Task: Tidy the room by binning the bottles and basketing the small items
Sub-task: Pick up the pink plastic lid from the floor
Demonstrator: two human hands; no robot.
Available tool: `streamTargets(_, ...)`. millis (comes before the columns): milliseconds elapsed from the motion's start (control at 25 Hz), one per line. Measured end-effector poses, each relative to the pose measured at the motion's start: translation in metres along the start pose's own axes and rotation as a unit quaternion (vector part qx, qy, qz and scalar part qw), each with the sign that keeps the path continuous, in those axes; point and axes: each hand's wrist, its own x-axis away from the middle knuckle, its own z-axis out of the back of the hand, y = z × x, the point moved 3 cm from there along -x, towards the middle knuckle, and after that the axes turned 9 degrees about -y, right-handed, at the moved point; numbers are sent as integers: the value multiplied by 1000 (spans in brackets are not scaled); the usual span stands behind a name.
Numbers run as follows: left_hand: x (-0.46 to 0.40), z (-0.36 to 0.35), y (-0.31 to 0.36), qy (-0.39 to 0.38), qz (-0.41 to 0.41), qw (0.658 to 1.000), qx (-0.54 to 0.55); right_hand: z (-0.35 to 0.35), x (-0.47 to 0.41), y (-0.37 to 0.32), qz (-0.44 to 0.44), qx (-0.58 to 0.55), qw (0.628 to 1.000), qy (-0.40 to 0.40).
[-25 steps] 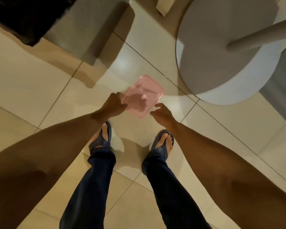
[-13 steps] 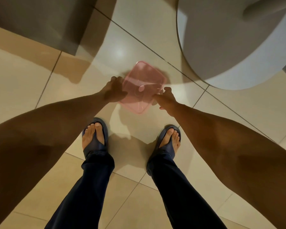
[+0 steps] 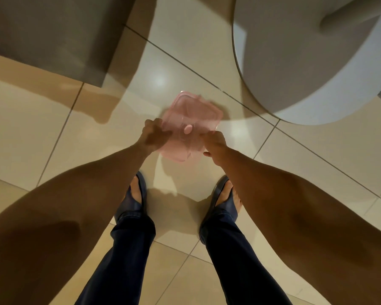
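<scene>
Glossy beige floor tiles (image 3: 317, 164) with dark grout lines fill the view beneath me. At upper right, a round white table base (image 3: 317, 69) sits on the tiles, with a pale column rising from it toward the top right edge. At upper left, a grey rectangular block (image 3: 44, 34) lies in shadow.

Both of my bare forearms extend forward and down. My left hand (image 3: 153, 135) is closed around the left edge of a translucent pink plastic container (image 3: 191, 119), fingers curled over its rim. My right hand (image 3: 215, 143) grips the container's near right edge, thumb side against the plastic. The container is rectangular with rounded corners and is tilted, its far corner pointing toward the table base. It is held between the two hands above the tiles, and its shadow falls on the floor just beyond it. What it contains I cannot tell.

Below the hands, my two feet stand apart on the tiles in dark blue sandals (image 3: 139, 194), partly covered by my forearms. Dark blue trouser legs (image 3: 123, 256) run down to the bottom edge.
</scene>
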Motion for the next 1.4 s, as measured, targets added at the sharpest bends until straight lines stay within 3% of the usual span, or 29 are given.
streamTargets(280, 79, 22, 24, 67, -30, 996, 53, 21, 75, 6, 28, -21, 999, -7)
streamTargets(440, 148, 62, 45, 66, -46, 996, 47, 36, 143, -24, 78, -16, 997, 19)
streamTargets(560, 204, 92, 60, 107, -58, 991, 63, 42, 207, -51, 124, -11, 992, 3)
streamTargets(760, 315, 134, 98, 174, -82, 965, 175, 58, 331, -81, 195, -46, 979, -19)
streamTargets(1400, 611, 219, 191, 249, -164, 901, 315, 89, 629, -111, 289, -73, 953, -49)
